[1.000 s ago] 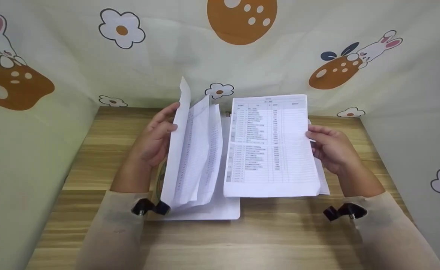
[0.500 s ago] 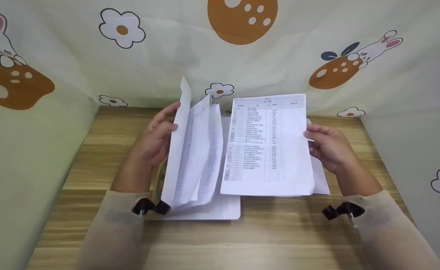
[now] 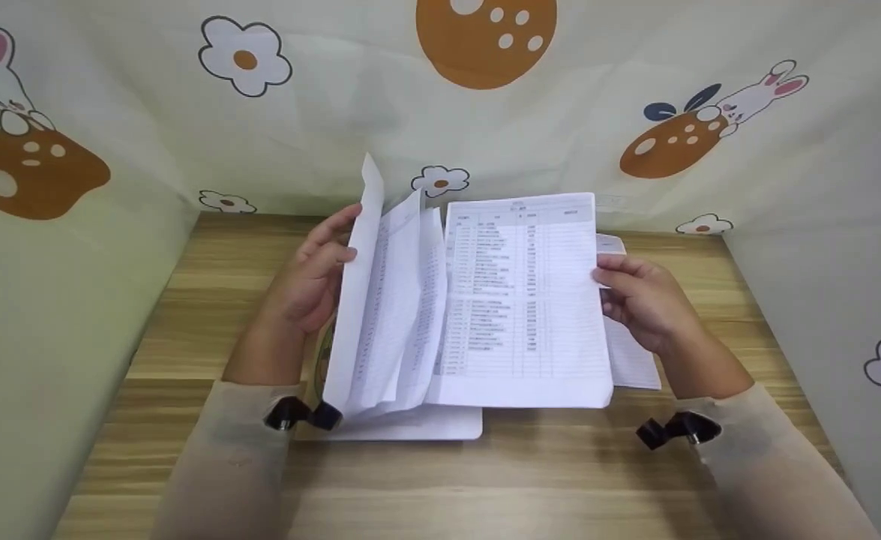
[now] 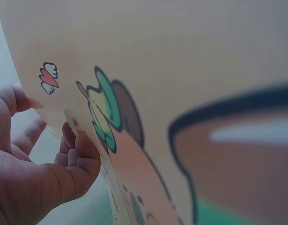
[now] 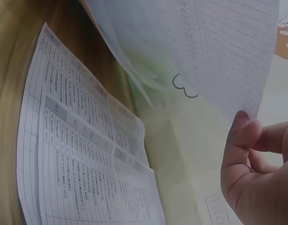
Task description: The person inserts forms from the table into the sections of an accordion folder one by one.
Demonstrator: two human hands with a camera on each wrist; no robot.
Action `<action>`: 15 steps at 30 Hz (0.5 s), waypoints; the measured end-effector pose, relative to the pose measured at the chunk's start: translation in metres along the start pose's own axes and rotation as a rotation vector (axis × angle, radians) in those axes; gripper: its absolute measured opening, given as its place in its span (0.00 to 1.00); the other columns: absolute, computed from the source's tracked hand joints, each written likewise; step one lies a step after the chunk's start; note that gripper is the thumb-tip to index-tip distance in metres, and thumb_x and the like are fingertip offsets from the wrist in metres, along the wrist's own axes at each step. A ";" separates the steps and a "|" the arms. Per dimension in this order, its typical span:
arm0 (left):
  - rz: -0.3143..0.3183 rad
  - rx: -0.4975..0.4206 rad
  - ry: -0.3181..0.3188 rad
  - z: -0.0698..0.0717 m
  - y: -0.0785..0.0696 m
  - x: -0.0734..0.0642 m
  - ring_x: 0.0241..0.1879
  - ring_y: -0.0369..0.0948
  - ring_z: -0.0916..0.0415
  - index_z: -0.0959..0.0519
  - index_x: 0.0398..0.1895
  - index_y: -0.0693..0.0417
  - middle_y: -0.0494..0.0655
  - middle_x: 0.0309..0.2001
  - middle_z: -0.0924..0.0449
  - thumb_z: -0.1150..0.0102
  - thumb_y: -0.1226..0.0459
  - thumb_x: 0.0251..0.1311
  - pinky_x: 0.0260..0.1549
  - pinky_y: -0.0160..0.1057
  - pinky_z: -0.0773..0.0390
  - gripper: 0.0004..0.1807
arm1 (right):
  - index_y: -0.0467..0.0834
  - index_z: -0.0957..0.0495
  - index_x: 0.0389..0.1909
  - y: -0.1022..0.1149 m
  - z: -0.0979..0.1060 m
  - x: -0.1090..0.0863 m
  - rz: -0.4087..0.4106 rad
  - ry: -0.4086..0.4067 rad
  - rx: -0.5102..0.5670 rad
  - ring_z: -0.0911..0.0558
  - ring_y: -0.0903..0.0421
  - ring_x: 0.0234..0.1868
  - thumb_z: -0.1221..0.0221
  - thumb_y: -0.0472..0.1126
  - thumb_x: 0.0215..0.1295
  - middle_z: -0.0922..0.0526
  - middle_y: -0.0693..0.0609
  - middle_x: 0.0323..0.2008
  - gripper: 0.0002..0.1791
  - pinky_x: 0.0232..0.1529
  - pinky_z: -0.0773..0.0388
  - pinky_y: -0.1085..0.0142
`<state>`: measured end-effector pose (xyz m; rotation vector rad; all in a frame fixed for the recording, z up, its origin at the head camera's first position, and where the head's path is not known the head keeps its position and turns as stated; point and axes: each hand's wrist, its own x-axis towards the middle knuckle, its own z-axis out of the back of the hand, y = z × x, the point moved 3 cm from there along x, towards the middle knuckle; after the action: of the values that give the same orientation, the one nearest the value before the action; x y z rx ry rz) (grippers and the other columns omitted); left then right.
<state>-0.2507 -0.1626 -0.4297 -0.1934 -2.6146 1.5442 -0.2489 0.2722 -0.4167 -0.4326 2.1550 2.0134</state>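
Toward the bench's [image 3: 477,487] far edge, the left hand [image 3: 309,277] is pinching a folder [image 3: 352,322], the right hand [image 3: 651,304] a printed sheet [image 3: 515,300] (apparently collating, probably needing aligned edges next).

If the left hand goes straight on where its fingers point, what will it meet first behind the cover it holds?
Probably the printed pages, standing to the right of the raised cover in the left hand; the depth between them is hard to judge.

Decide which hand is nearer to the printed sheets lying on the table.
Right. The right hand is above and close to the printed sheets, holding a page; the left hand is farther off, across to the left, gripping a raised cover.
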 end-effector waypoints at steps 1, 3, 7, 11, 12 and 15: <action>-0.002 0.000 0.000 0.000 0.000 0.000 0.58 0.47 0.23 0.27 0.76 0.48 0.52 0.64 0.26 0.57 0.77 0.66 0.51 0.38 0.18 0.35 | 0.46 0.17 0.47 0.000 0.000 -0.001 0.002 -0.001 -0.001 0.16 0.61 0.30 0.38 0.36 0.76 0.13 0.56 0.35 0.04 0.31 0.18 0.72; 0.000 0.002 0.001 0.000 0.000 0.000 0.58 0.47 0.23 0.27 0.77 0.48 0.52 0.64 0.27 0.56 0.77 0.67 0.51 0.38 0.18 0.35 | 0.46 0.18 0.47 0.002 0.000 -0.002 0.010 -0.002 -0.003 0.16 0.61 0.30 0.38 0.36 0.76 0.13 0.56 0.35 0.04 0.31 0.18 0.72; 0.005 0.011 0.005 0.000 0.000 0.001 0.58 0.47 0.24 0.29 0.78 0.50 0.52 0.65 0.28 0.57 0.76 0.68 0.49 0.36 0.18 0.35 | 0.46 0.17 0.46 0.004 0.000 -0.004 0.030 0.003 0.010 0.17 0.61 0.29 0.38 0.35 0.76 0.13 0.56 0.34 0.04 0.31 0.19 0.72; 0.011 0.019 0.008 0.001 0.000 0.000 0.59 0.47 0.24 0.31 0.79 0.50 0.53 0.66 0.29 0.57 0.76 0.68 0.49 0.36 0.18 0.35 | 0.46 0.17 0.45 0.006 0.001 -0.005 0.040 0.005 0.035 0.17 0.61 0.28 0.38 0.34 0.76 0.13 0.56 0.34 0.04 0.30 0.20 0.72; 0.013 0.018 0.005 0.001 0.000 0.000 0.59 0.47 0.25 0.31 0.79 0.50 0.53 0.67 0.29 0.56 0.76 0.68 0.49 0.36 0.18 0.35 | 0.46 0.17 0.44 0.005 0.001 -0.005 0.040 0.007 0.036 0.17 0.61 0.28 0.38 0.34 0.76 0.13 0.56 0.34 0.04 0.30 0.20 0.72; 0.019 0.019 -0.001 0.000 -0.001 0.000 0.60 0.48 0.25 0.32 0.80 0.51 0.53 0.68 0.30 0.56 0.76 0.68 0.49 0.36 0.18 0.36 | 0.47 0.16 0.44 0.003 -0.001 -0.003 0.032 0.013 0.029 0.17 0.61 0.28 0.38 0.34 0.76 0.13 0.56 0.33 0.05 0.30 0.19 0.72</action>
<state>-0.2503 -0.1631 -0.4293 -0.2168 -2.6049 1.5753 -0.2467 0.2719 -0.4131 -0.4114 2.2097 1.9987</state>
